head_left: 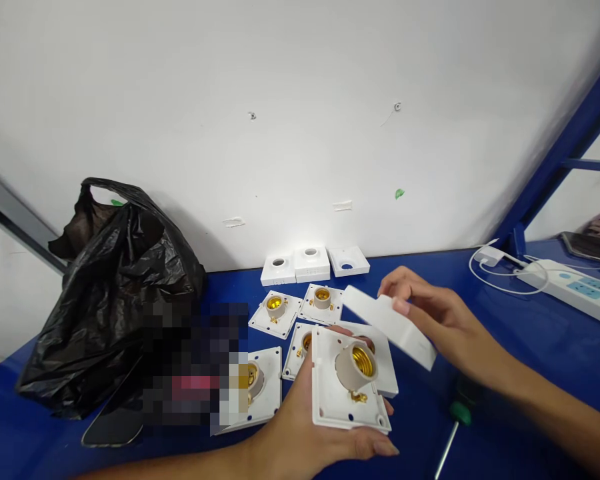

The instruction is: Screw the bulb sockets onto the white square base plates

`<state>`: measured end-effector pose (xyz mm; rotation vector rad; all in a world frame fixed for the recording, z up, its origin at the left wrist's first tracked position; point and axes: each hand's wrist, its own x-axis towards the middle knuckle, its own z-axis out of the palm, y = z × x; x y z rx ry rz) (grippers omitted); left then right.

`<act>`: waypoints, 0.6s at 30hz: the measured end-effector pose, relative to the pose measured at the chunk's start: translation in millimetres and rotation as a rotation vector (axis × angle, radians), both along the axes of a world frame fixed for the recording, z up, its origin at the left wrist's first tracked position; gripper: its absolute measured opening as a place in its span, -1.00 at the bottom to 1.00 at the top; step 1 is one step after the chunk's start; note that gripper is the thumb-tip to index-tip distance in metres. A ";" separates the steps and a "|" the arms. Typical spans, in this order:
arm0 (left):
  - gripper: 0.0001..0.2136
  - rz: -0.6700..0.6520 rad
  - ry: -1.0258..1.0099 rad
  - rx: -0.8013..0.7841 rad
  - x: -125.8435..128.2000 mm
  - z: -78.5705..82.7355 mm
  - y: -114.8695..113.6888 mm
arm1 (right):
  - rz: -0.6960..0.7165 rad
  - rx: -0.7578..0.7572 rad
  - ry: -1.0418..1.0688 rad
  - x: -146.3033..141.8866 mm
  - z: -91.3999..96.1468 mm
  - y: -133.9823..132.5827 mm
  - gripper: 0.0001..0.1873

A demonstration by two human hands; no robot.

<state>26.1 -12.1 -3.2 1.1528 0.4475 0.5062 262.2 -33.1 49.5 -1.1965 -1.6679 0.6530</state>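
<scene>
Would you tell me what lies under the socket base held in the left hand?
The left hand cups the socket base from below. Behind it, another white plate on the blue table shows partly; the rest is hidden.

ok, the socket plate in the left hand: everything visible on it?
The plate is square white plastic with rounded corners and small screw holes. A beige lamp socket with a brass threaded liner rises from its middle, with a brass terminal below it. It lies face up, slightly tilted, on the left hand, above the blue table.
</scene>
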 end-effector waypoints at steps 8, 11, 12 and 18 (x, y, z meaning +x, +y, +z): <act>-0.04 0.039 0.045 -0.047 1.5 11.2 -5.7 | 0.193 0.004 0.088 -19.4 -26.5 -15.8 -0.77; -0.03 0.056 0.002 -0.040 1.9 11.5 -7.9 | 0.165 0.077 0.039 -19.6 -27.1 -18.6 -0.81; -0.03 0.060 -0.009 -0.037 2.0 10.6 -8.3 | 0.145 0.104 0.016 -20.1 -26.5 -19.6 -0.81; -0.12 0.037 -0.017 -0.002 1.8 4.4 -5.4 | 0.094 0.291 -0.129 -18.8 -23.2 -24.1 -0.76</act>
